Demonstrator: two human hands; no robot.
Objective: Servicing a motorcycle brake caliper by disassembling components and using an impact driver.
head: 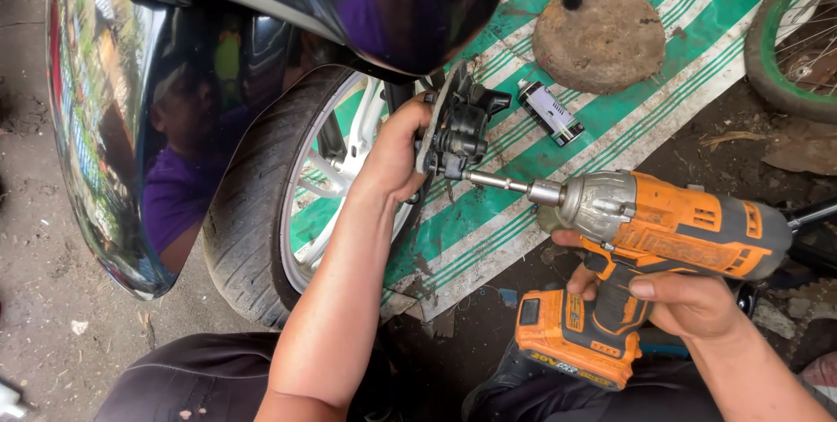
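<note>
We are outdoors on bare, dirty ground, where a green and white striped mat (610,108) lies under the front of a motorcycle. Our left hand (394,156) is clenched around the black brake caliper (460,130) beside the front wheel (288,195), probably to keep it steady against the turning force of the tool. Our right hand (684,300) grasps the handle of the orange impact driver (654,230), with the thumb lying on top, and the other fingers go under the body near the trigger. The driver is held almost horizontal, so its long metal bit (497,181) goes straight into the lower side of the caliper; this line seems needed to meet the bolt squarely. The battery pack (567,335) hangs low, near our knee. Around the hands the room is narrow on the left, where the tyre and the dark glossy fender (113,125) are close, but open to the right over the mat. Farther on the mat rest a small black and white can (551,112) and a round, rough stone disc (602,38), both well apart from the tool. At the right edge we see part of a green bicycle wheel (798,47).
</note>
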